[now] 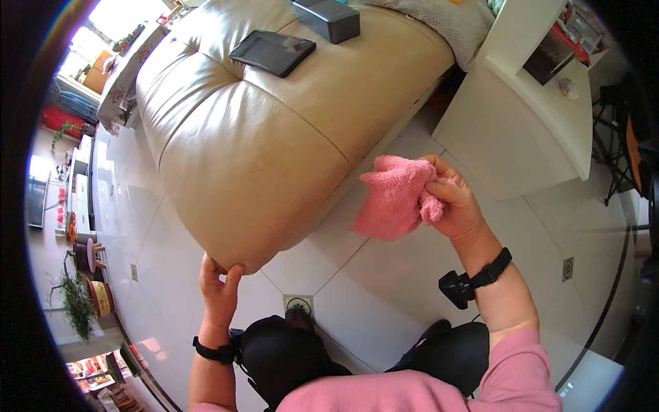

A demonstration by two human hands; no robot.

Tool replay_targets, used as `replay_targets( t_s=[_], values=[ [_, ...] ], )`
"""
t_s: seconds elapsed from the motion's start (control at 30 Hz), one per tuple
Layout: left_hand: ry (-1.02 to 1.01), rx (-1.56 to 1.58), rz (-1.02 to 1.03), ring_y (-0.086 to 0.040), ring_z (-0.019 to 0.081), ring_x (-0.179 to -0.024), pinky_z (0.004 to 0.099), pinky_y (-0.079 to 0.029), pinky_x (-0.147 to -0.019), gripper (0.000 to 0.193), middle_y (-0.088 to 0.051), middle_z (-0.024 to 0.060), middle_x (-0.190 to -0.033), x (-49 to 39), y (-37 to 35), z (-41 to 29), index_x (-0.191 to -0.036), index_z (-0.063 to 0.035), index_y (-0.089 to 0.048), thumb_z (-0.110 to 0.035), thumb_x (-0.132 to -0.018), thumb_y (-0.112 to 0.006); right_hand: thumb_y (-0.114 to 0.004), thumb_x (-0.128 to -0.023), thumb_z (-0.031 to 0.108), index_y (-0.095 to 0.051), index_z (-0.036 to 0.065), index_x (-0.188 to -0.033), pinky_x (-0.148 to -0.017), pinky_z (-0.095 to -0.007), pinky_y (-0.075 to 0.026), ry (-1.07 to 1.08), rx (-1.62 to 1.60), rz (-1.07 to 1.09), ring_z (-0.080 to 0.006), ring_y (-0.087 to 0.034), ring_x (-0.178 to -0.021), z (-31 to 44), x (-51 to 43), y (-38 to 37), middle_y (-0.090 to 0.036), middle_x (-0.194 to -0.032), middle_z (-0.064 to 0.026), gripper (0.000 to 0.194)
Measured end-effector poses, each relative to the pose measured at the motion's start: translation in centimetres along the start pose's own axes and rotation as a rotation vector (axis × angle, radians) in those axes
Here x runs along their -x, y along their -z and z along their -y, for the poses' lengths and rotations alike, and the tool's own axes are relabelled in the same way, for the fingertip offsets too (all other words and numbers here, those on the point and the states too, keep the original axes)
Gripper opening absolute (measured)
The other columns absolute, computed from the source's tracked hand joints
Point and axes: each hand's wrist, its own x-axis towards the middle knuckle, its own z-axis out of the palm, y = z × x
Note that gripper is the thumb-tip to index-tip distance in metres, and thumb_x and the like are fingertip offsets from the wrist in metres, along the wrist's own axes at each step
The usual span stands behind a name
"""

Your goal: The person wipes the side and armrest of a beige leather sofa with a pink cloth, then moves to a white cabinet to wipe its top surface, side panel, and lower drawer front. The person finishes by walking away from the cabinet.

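Note:
A beige tufted leather ottoman or sofa seat (pixel 257 170) fills the upper middle of the view. My left hand (pixel 220 288) grips its rounded near corner, the thumb on the near side and the other fingers partly hidden behind the edge. In my right hand (pixel 455 198) is a pink terry cloth (pixel 394 198), bunched at the thumb with a loose part hanging to the left. The cloth is held over the tiled floor, apart from the leather. On the seat lie a black tablet-like device (pixel 273 52) and a dark grey box (pixel 329 19).
A white curved-edge cabinet (pixel 515 129) stands to the right, with items on its shelf. A grey textured cushion or cover (pixel 437 23) lies at the far end of the seat. Glossy white floor tiles (pixel 355 293) surround my feet. Potted plants (pixel 77 304) line the left side.

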Motion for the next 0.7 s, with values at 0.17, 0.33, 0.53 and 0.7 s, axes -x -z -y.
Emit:
replay_targets(
  t_s=[0.17,0.33,0.53,0.7],
  values=[
    [0.008,0.017,0.020,-0.048,0.0061,-0.070,0.0233,-0.043,-0.065,0.023,-0.057,-0.0026,-0.082,0.0,0.0,0.2,-0.102,-0.0023,-0.060,-0.007,-0.084,-0.072,-0.065,-0.091,0.013,-0.059,0.005,-0.101,-0.075,-0.0247,-0.050,0.148,0.816,-0.046,-0.0086,-0.058,-0.084,0.9,0.3,-0.8,-0.064,-0.097,-0.0032,0.014],
    [0.015,-0.012,0.015,-0.047,0.0068,-0.070,0.0244,-0.043,-0.065,0.023,-0.055,-0.0029,-0.082,0.1,0.0,0.4,-0.100,-0.0031,-0.059,-0.008,-0.082,-0.074,-0.074,-0.087,0.013,-0.059,0.005,-0.094,-0.069,-0.0221,-0.047,0.371,0.414,-0.243,-0.0049,-0.053,-0.078,2.5,-2.8,-4.0,-0.059,-0.087,0.0012,0.018],
    [-0.019,-0.048,0.005,-0.043,0.0094,-0.068,0.0259,-0.041,-0.063,0.024,-0.049,-0.0029,-0.078,0.0,-0.2,0.3,-0.097,-0.0033,-0.059,-0.008,-0.081,-0.076,-0.072,-0.085,0.015,-0.064,0.006,-0.106,-0.080,-0.0364,-0.050,1.140,1.492,-0.464,-0.0281,-0.057,-0.086,-1.2,-8.9,-10.0,-0.057,-0.104,-0.0135,0.024],
    [-0.098,-0.085,-0.009,-0.044,0.0105,-0.068,0.0261,-0.041,-0.064,0.022,-0.051,-0.0012,-0.078,0.0,-0.3,0.5,-0.096,-0.0022,-0.060,-0.007,-0.082,-0.075,-0.069,-0.084,0.016,-0.066,0.005,-0.110,-0.083,-0.0416,-0.046,1.088,1.293,-0.543,-0.0318,-0.053,-0.093,-5.0,-8.8,-10.1,-0.053,-0.104,-0.0152,0.029]
  ],
)
